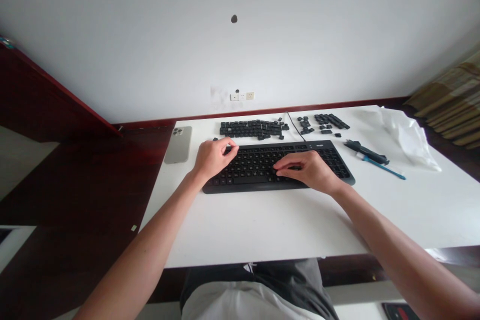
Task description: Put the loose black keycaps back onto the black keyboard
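I watched the keyboard (258,160) lying on the white worktop (262,230), at the centre of the frame. My left hand (214,156) was at its upper-left corner, thumb and forefinger tips together. My right hand (309,167) was over its right half, fingertips close; I couldn't tell whether they gripped anything. Loose keys (249,129) lay above the keyboard, and a phone (179,145) left of centre.
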Demonstrator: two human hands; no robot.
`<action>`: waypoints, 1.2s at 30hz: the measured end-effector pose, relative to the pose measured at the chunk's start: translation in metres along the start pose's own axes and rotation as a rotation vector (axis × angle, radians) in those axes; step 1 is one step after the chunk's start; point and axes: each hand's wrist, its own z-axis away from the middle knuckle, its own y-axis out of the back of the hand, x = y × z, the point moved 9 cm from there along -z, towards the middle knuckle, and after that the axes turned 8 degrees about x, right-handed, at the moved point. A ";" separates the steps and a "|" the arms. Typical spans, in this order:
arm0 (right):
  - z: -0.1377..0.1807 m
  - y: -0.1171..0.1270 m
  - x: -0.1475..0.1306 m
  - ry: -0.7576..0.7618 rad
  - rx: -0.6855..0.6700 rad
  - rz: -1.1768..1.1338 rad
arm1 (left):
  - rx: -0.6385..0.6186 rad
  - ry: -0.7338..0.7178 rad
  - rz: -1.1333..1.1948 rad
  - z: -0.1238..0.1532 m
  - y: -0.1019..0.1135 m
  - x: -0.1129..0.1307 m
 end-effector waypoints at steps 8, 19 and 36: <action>0.007 -0.014 -0.022 0.226 -0.102 0.161 | -0.051 -0.050 0.025 0.006 -0.012 0.019; 0.015 -0.024 -0.033 0.373 -0.129 0.246 | -0.076 -0.021 0.017 0.006 -0.013 0.017; 0.027 -0.036 -0.050 0.478 -0.149 0.474 | -0.095 -0.027 0.019 0.007 -0.016 0.016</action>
